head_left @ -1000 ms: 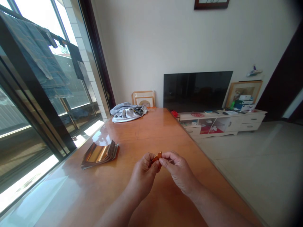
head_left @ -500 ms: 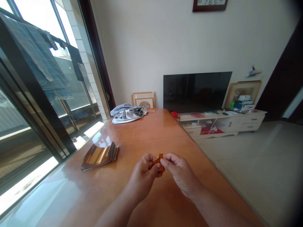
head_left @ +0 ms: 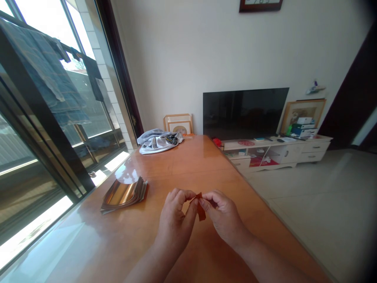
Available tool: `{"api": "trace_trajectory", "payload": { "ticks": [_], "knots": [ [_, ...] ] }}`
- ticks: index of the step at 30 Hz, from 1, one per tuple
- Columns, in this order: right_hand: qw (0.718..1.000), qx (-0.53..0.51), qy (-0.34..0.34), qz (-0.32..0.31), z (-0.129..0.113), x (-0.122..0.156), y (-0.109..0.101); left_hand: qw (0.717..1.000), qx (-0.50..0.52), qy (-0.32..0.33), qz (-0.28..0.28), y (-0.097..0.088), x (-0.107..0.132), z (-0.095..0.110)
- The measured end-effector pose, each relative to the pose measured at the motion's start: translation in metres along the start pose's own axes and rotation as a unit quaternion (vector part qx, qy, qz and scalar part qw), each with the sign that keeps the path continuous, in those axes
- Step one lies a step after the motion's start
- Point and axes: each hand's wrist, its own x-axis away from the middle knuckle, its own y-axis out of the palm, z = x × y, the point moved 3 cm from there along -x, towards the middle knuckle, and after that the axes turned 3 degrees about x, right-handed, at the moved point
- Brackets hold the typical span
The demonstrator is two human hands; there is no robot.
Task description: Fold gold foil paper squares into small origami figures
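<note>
1. The copper-coloured strip [head_left: 202, 213] was above the bench [head_left: 200, 157], apparently mid-fold.
2. Left hand [head_left: 174, 214] and right hand [head_left: 226, 216] pinched it, fingers closed; the next crease seemingly called for steady pressure.
3. Stacked sheets [head_left: 121, 192] lay leftward.

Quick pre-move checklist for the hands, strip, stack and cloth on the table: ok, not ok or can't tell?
1. Left hand grip on the strip: ok, pinched near its upper end.
2. Right hand grip on the strip: ok, pinched close beside the left.
3. Folds in the strip even: cannot tell, the hands cover part of it.
4. Stack clear of both hands: ok, it lies apart, off to the left on the table.
5. Stack lying flat: not ok, its sheets curve up at the sides.
6. Cloth out of the way: ok, bunched at the table's far end.
</note>
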Motion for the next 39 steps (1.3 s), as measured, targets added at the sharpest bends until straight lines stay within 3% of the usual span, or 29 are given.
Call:
{"api": "trace_trajectory", "payload": {
  "ticks": [5, 12, 19, 27, 33, 37, 39],
  "knots": [
    [1.0, 0.021, -0.014, 0.008, 0.002, 0.001, 0.001, 0.991, 0.113, -0.071, -0.029, 0.005, 0.0, -0.007],
    [0.996, 0.07, -0.046, 0.027, 0.003, 0.001, 0.001, 0.944, 0.274, -0.174, -0.057, 0.011, -0.002, -0.002],
    [0.991, 0.097, -0.091, 0.02, -0.001, 0.003, 0.001, 0.912, 0.343, -0.208, -0.08, 0.006, -0.004, 0.006],
    [0.987, 0.115, -0.111, 0.013, -0.005, 0.006, 0.002, 0.911, 0.326, -0.244, -0.063, 0.008, -0.001, -0.002],
    [0.985, 0.128, -0.114, 0.016, -0.006, 0.007, 0.002, 0.929, 0.325, -0.173, -0.026, 0.014, -0.001, -0.002],
    [0.986, 0.125, -0.106, 0.024, -0.003, 0.006, 0.002, 0.985, 0.157, -0.07, 0.028, 0.014, 0.004, -0.006],
    [0.988, 0.119, -0.099, 0.027, 0.0, 0.005, 0.003, 0.996, 0.069, -0.02, 0.052, 0.013, 0.007, -0.007]
  ]
}}
